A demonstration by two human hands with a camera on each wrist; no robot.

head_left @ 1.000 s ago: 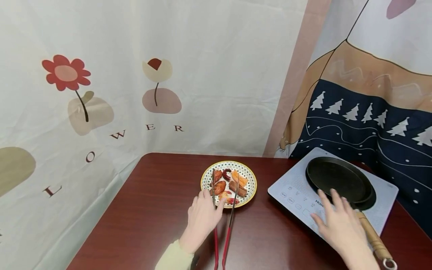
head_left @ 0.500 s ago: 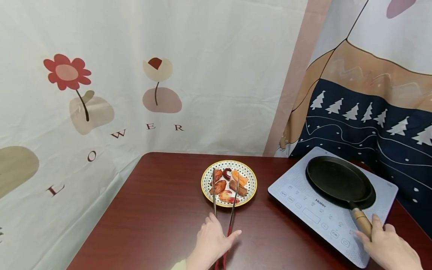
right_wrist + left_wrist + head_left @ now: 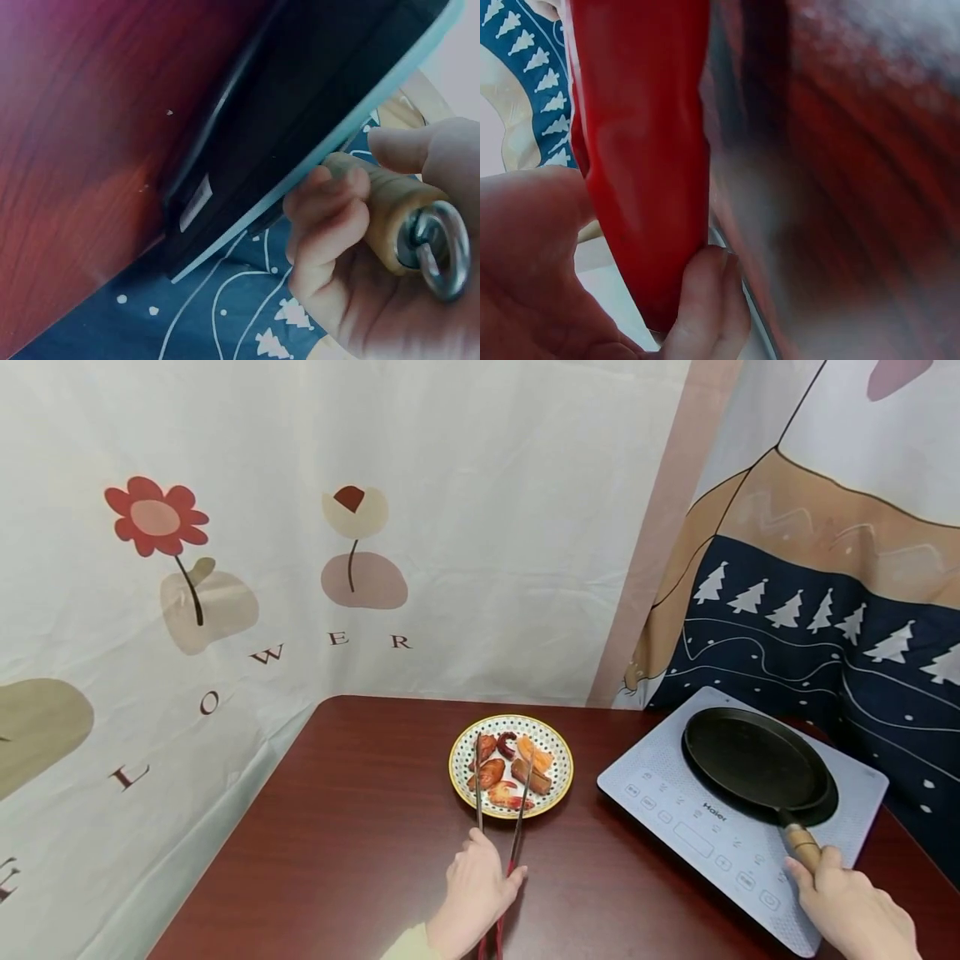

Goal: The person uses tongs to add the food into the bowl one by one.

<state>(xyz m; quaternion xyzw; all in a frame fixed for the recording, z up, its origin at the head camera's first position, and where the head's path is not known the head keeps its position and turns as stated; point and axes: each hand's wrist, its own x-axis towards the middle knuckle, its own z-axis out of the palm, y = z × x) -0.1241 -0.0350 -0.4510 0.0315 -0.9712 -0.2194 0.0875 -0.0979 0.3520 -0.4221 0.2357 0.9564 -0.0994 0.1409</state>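
My left hand holds red-handled metal tongs, whose spread arms reach over a dotted, yellow-rimmed plate. Close up in the left wrist view, the fingers and thumb lie on either side of a red handle. Several food pieces sit on the plate, among them a browned chicken wing and a brown sausage-like piece. At the right, my right hand grips the wooden handle of a black frying pan. The right wrist view shows fingers curled around that handle, its metal ring sticking out.
The pan rests on a white Haier induction cooker, angled on the dark red table. A printed curtain hangs behind the table's back edge.
My left hand has drawn back from the plate's edge to the tongs' handles and taken hold. The right hand has moved from above the cooker down onto the pan handle and gripped it.
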